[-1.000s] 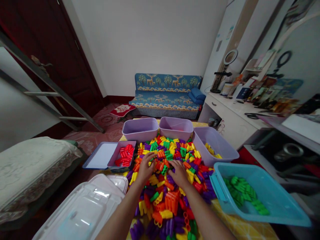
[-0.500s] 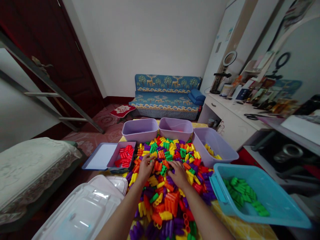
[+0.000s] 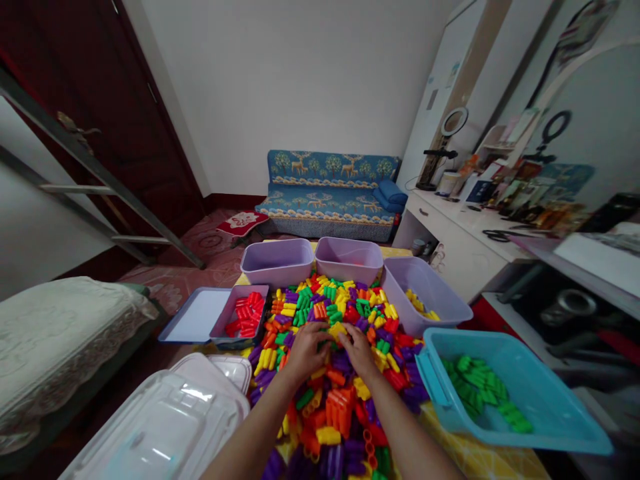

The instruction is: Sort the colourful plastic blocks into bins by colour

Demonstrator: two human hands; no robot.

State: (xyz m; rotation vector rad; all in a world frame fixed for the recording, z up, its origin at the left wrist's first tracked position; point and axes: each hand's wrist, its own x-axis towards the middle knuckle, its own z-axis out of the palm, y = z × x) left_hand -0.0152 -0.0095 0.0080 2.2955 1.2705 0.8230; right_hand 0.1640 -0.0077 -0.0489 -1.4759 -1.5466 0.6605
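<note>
Forearms come in from six o'clock over a table spread with a yellow cloth (image 3: pixel 483 457), and both hands rest on a heaped pile of plastic tube blocks (image 3: pixel 337 407) in red, orange, yellow, green and purple. The left hand (image 3: pixel 306 348) and the right hand (image 3: pixel 360 348) lie side by side, palms down, fingers bent and drawn together. Their tips meet at a yellow block (image 3: pixel 337 329) on the pile's crown at twelve o'clock from the wrists. Whether either hand actually pinches it I cannot tell from here. The containers ring the pile, each within easy reach, it seems, and each filled one holds a single colour. At eight o'clock sits a clear lidded box (image 3: pixel 165 427). At four o'clock is a teal bin (image 3: pixel 560 427) with green blocks (image 3: pixel 483 388). At ten o'clock is a small lilac tray (image 3: pixel 224 319) of red blocks (image 3: pixel 246 313), propped on a blue lid (image 3: pixel 193 315). At two o'clock is a lilac bin (image 3: pixel 440 293) with a few yellow blocks (image 3: pixel 420 305). Two more lilac bins, at eleven (image 3: pixel 277 261) and twelve o'clock (image 3: pixel 349 257), look bare inside. Beyond, at twelve o'clock, a blue sofa (image 3: pixel 327 193) printed with deer and trees stands against the wall. No label or writing is legible anywhere.
</note>
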